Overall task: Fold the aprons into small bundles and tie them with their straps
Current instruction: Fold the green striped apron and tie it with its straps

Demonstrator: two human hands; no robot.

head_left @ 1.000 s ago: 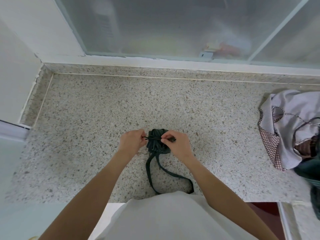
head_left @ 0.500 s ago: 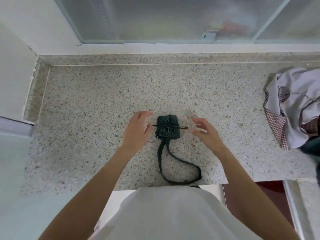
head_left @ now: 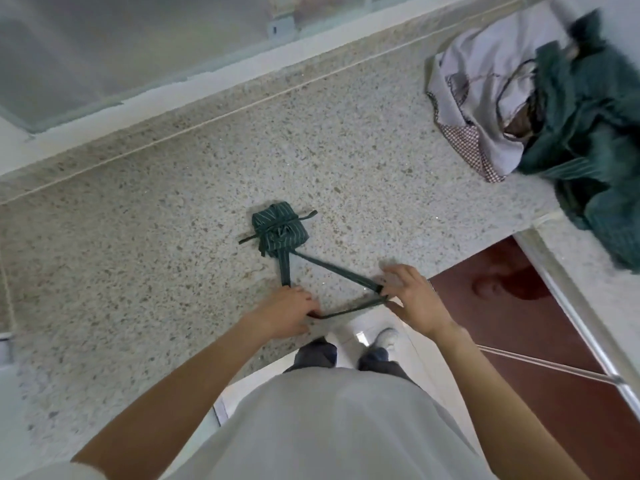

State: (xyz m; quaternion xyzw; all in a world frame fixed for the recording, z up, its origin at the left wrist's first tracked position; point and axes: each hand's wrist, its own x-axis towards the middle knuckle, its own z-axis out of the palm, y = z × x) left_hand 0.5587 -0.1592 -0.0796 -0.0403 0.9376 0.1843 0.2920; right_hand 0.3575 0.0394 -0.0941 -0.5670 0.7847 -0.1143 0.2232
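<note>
A small dark green striped apron bundle lies on the speckled stone counter, tied across with a strap whose short ends stick out left and right. A long strap loop trails from the bundle toward me. My left hand grips the near left bend of that loop at the counter's front. My right hand pinches the loop's right bend near the counter edge. The loop is stretched between both hands into a triangle.
At the back right lies a heap of unfolded aprons: a pale lilac one with checked trim and a dark green one. A frosted window runs along the back. Red-brown floor and my shoes show below the counter edge.
Both hands left the bundle's knot, opened, then dropped toward me and took hold of the trailing strap loop. The camera turned, bringing the apron heap further into view.
</note>
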